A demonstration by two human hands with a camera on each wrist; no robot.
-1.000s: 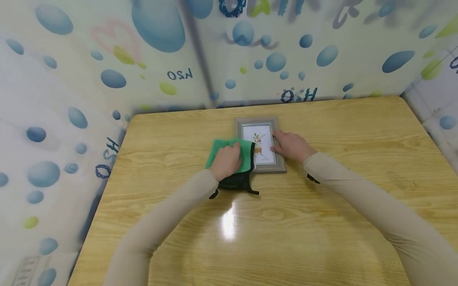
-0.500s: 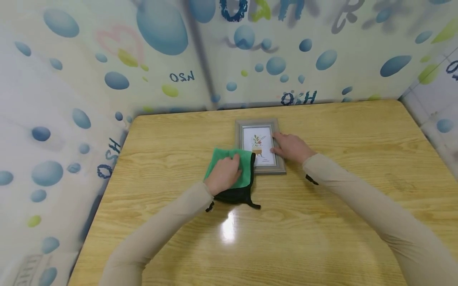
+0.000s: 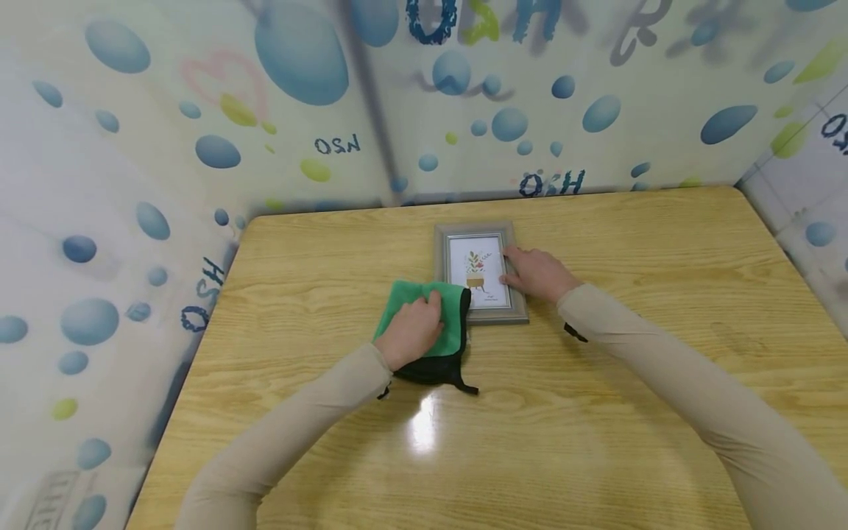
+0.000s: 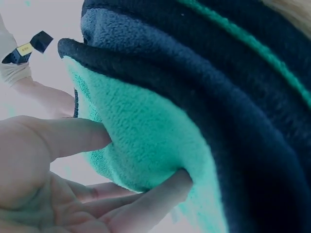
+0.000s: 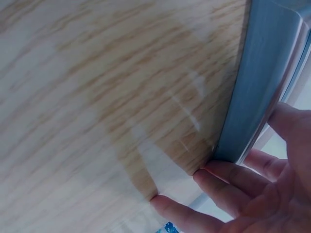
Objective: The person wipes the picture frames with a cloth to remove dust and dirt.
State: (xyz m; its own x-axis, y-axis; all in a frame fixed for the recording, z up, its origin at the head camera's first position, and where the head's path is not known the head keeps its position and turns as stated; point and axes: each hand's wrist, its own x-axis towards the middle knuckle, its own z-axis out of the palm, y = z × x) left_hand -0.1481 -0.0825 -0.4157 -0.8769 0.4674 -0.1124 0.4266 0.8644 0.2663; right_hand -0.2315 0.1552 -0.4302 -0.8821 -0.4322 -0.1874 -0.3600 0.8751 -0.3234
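Note:
A green and black cloth [image 3: 454,316] lies folded over the lower left corner of a grey picture frame [image 3: 520,309], which lies flat on the table. My left hand [image 3: 412,331] holds the cloth from above. In the left wrist view, its thumb and fingers press into the green fleecy side [image 4: 141,121] and bunch it. At the frame's right side is my right hand [image 3: 539,274], two fingertips reaching over the border to the picture's edge. The right wrist view shows this hand's fingers around the frame border [image 5: 257,82], some fingertips on the tabletop.
The wooden table [image 3: 563,427] extends around the frame and carries a bright light reflection near the cloth. A wall [image 3: 411,110] printed with blue and green drops stands directly behind the table, with another along the left side.
My left hand has slid the cloth down the frame toward me, uncovering more of the picture. The right hand keeps its place on the frame's right side. The head view has shifted slightly.

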